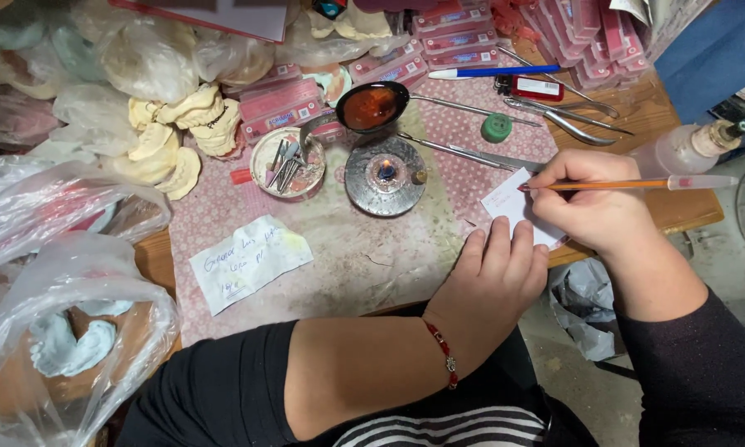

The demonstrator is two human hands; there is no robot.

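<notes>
Crowded wooden workbench [679, 211], its middle covered by a pink patterned mat [348, 240] that is stained and worn; grey floor shows past the right edge, with a crumpled plastic bag [583, 310] lying below the bench. Right hand [592, 203] has its fingers closed around an orange pen [629, 184], tip down on a small white paper slip [513, 209] at the near right edge of the mat. Left hand [492, 277] lies flat, fingers together and extended, fingertips pressing on the slip's lower edge (a red bead bracelet [443, 352] sits on that wrist). Just beyond the slip: a small round burner [386, 175] with a low flame, and over it, slightly back, a metal spoon [372, 106] holding a reddish melt. Left of the burner, a shallow dish [288, 163] of small metal tools. A second, handwritten note [250, 261] lies on the mat, well apart to the left. Pale plaster dental casts [178, 136] are heaped at the left rear; clear plastic bags [66, 331] crowd the whole left side. At the rear, stacks of pink flat boxes [472, 33], a blue pen [492, 72], a green cap [497, 127], and metal hand instruments [567, 116]. A plastic squeeze bottle [687, 147] lies at far right.
</notes>
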